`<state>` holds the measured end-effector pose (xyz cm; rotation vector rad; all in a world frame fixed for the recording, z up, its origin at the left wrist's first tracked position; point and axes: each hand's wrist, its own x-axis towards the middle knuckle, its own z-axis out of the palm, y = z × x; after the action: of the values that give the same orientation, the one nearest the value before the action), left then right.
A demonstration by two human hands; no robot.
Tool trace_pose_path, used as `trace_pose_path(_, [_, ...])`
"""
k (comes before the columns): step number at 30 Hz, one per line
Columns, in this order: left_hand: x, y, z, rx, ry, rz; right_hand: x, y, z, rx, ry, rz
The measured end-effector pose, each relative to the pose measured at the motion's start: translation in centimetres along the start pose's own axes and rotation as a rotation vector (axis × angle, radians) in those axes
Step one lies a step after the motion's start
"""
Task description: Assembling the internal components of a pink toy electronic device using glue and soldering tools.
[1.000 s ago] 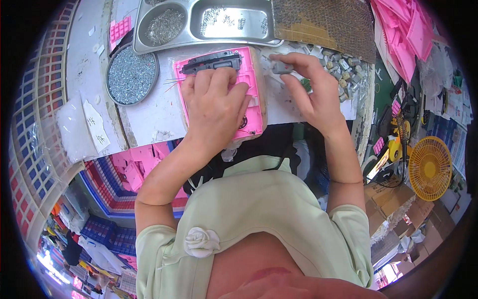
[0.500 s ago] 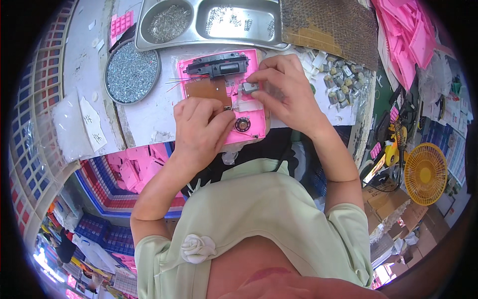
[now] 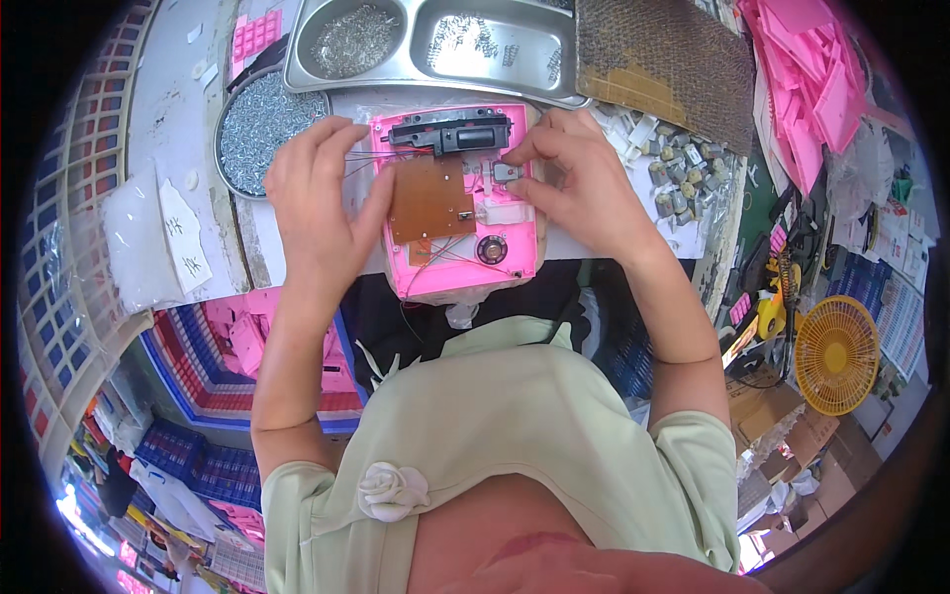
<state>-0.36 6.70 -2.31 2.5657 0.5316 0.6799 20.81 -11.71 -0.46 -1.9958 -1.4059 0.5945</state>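
Observation:
A pink plastic housing lies in front of me with its inside facing up. Set in it are a black mechanism along the far edge, a brown circuit board and a small round speaker. My left hand is at the housing's left side, fingers and thumb apart, the thumb by the board's edge. Thin wires stick out close to its fingertips. With thumb and index finger, my right hand grips a small grey motor at the housing's right side.
A round dish of small screws stands at the left. Beyond the housing is a steel tray with springs and small metal parts. More small motors lie in a heap at the right, beside a brown textured sheet.
My left hand has moved left off the circuit board and opened, uncovering board and wires. The housing appears slightly further right. My right hand stays at the motor.

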Motion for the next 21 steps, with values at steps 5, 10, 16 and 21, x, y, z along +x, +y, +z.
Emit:
trace_pose_path(5, [-0.3, -0.7, 0.5, -0.001, -0.063, -0.037, -0.3, 0.6, 0.4, 0.031, 0.041, -0.041])
trace_pose_path(10, [-0.6, -0.6, 1.3, -0.023, -0.019, -0.032, -0.6, 0.9, 0.7, 0.035, 0.092, -0.105])
trace_pose_path(16, [-0.9, -0.8, 1.7, -0.035, 0.014, -0.030, -0.6, 1.4, 1.0, 0.070, 0.119, -0.190])
trace_pose_path(21, [-1.0, -0.7, 1.6, -0.030, 0.015, -0.043, -0.4, 0.4, 0.4, 0.038, 0.017, -0.032])
